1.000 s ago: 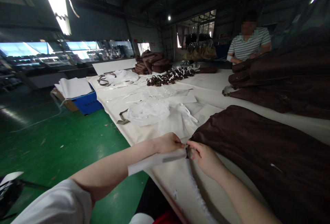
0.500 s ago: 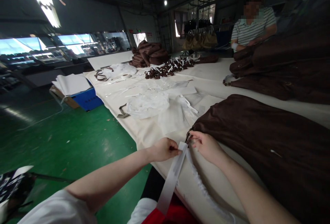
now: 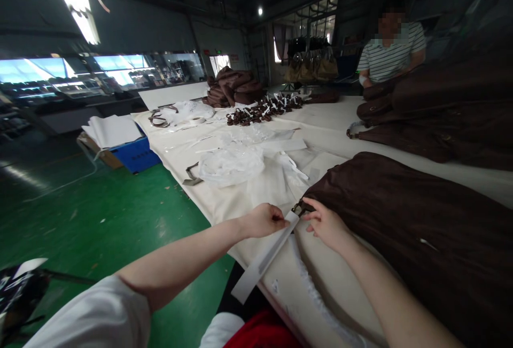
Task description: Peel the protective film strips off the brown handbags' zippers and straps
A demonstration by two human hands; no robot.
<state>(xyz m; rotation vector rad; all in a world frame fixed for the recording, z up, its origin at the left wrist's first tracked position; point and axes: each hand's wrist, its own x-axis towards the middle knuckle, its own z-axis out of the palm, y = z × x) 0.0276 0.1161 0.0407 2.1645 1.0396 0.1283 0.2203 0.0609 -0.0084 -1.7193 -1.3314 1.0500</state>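
Fingers of the left hand [image 3: 264, 221] are clamped together on the upper end of a white strip [image 3: 268, 256]; fingers of the right hand [image 3: 329, 229] are spread, the index fingertip at a dark fitting [image 3: 298, 209] on the near end of a brown article [image 3: 401, 214]. Whether the right fingers grip the fitting cannot be told. At far left, a blue box [image 3: 140, 154] with white sheets [image 3: 112, 131] on top is positioned beside the desk [image 3: 326, 123]. Next, a bent grey strap [image 3: 193, 181] lies beside a mound of clear plastic [image 3: 230, 166]. Farther back are a brown heap [image 3: 234, 89] and small brown pieces [image 3: 264, 113] with white tags. The strip slants down leftward past the desk's near edge, its upper end just beside the fitting. Right of it, a white-wrapped band [image 3: 315, 297] curves toward the viewer. The brown article lies on the desk beyond the right forearm. Behind it are a person [image 3: 388, 62] in a striped shirt and, rightmost, stacked brown articles [image 3: 441, 113].
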